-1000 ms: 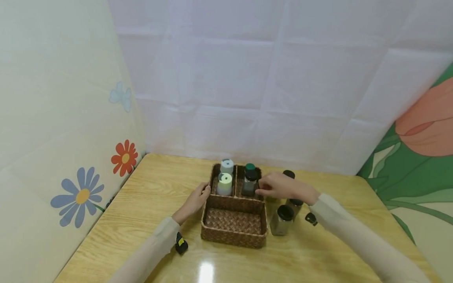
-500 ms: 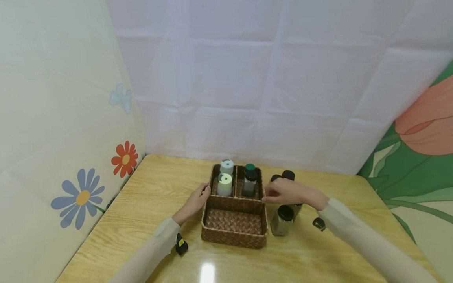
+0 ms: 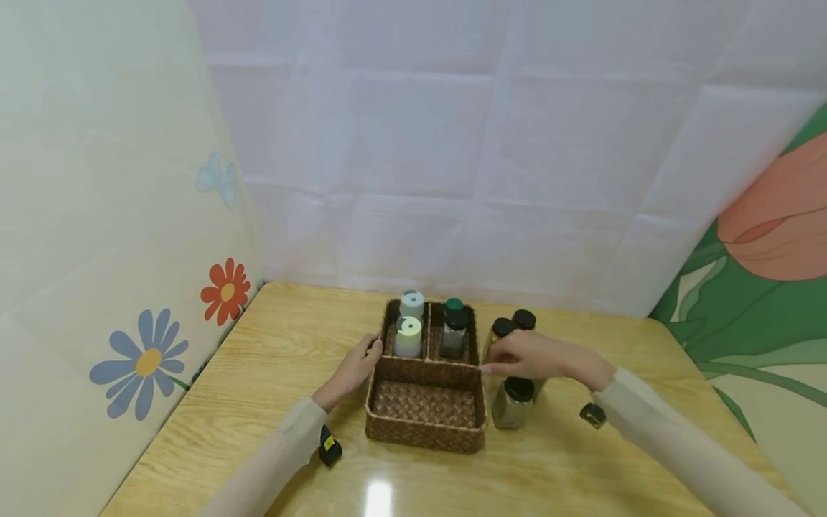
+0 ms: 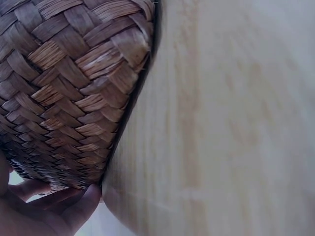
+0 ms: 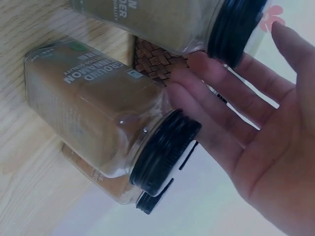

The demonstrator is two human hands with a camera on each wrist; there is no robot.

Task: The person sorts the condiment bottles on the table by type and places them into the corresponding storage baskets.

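The right hand point(image 3: 533, 355) (fingers loose) has shifted from the basket point(image 3: 425, 434) toward the jars point(image 3: 512, 412).

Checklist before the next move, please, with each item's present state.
1. Basket steadied: ok, the left hand touches its left side.
2. Right hand free: ok, not closed round anything.
3. Front compartment has room: ok, its woven floor shows.
4. Cinnamon jar capped: ok, black lid on.
5. Everything in the basket: not ok, black-lidded jars stand on the table.
6. Right hand touching the black-lidded jars: cannot tell.
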